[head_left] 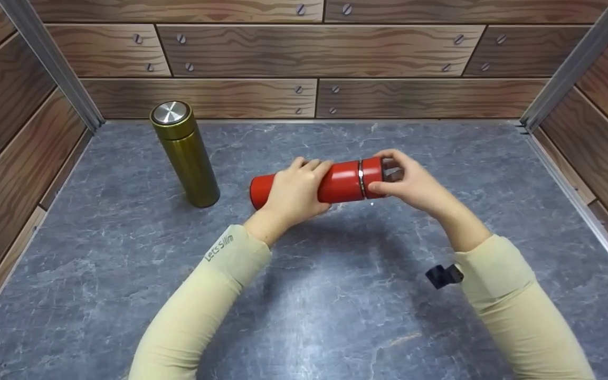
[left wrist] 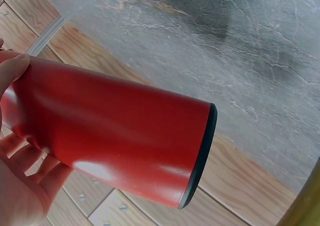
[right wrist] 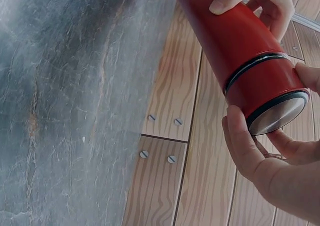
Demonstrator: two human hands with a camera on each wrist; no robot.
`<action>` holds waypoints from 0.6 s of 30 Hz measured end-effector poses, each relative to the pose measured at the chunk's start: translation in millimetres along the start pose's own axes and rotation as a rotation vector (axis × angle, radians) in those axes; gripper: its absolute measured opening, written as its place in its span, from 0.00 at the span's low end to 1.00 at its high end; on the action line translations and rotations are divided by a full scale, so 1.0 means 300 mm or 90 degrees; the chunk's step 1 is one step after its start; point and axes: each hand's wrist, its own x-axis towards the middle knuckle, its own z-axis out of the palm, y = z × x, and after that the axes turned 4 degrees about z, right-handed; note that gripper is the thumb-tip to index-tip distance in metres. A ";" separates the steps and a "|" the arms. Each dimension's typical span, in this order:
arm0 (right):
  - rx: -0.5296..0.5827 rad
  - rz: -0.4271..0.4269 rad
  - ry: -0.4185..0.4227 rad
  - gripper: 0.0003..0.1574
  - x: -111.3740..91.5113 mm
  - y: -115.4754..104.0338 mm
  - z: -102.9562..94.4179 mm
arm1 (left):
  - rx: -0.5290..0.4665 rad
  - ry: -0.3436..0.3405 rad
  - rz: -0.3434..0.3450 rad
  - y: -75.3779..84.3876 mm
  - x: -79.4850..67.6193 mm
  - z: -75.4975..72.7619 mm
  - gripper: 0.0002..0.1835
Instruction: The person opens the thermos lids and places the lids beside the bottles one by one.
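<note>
A red thermos flask is held on its side above the table, its capped end to the right. Around its body the left hand grips from above, near the middle. Fingers and thumb of the right hand pinch the red cap, which sits on the flask with a dark seam between them. A silver disc shows on the cap's end in the right wrist view. The flask's black-rimmed base points away from the left hand in the left wrist view.
An olive-gold thermos flask with a silver top stands upright to the left. Wood-patterned panels wall the grey marbled table at the back and sides. A small black clip-like piece sits beside the right sleeve.
</note>
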 end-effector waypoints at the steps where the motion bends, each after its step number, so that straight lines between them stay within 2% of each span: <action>1: -0.004 -0.001 0.000 0.38 -0.002 -0.001 -0.003 | 0.003 0.001 0.000 0.002 0.001 -0.001 0.38; 10: -0.023 -0.042 -0.002 0.41 -0.025 -0.010 -0.020 | 0.010 0.004 0.006 0.014 0.004 -0.013 0.38; 18: -0.030 -0.118 -0.014 0.41 -0.024 0.001 -0.021 | 0.002 0.004 0.009 0.013 0.002 -0.012 0.38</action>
